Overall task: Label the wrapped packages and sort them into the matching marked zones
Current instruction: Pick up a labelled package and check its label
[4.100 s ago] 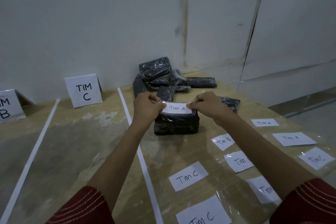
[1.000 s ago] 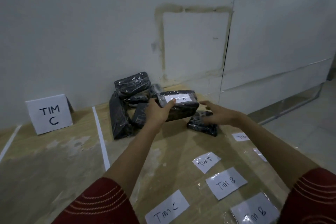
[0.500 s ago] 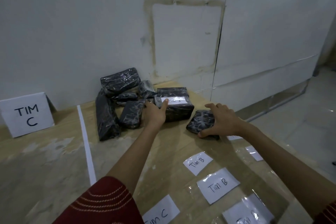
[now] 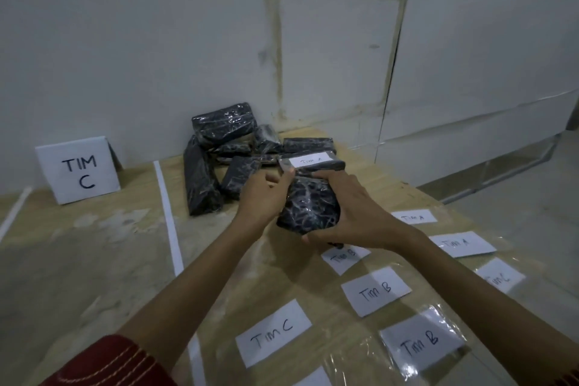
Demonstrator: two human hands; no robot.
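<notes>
Wood table (image 4: 94,260): pkg pile (image 4: 225,153), paper labels (image 4: 376,291), tape line (image 4: 169,216).

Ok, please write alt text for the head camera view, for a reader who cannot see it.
Two bare hands, left hand and right hand, hold an unlabelled black wrapped package above a wooden table. Behind lie a package labelled Tim A and a pile of packages; paper labels lie nearby.

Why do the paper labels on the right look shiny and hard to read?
Head view: clear plastic film over the labels catches the room light, so glare whitens them. The far Tim A label is small and soft, and the wide lens bends edges.
</notes>
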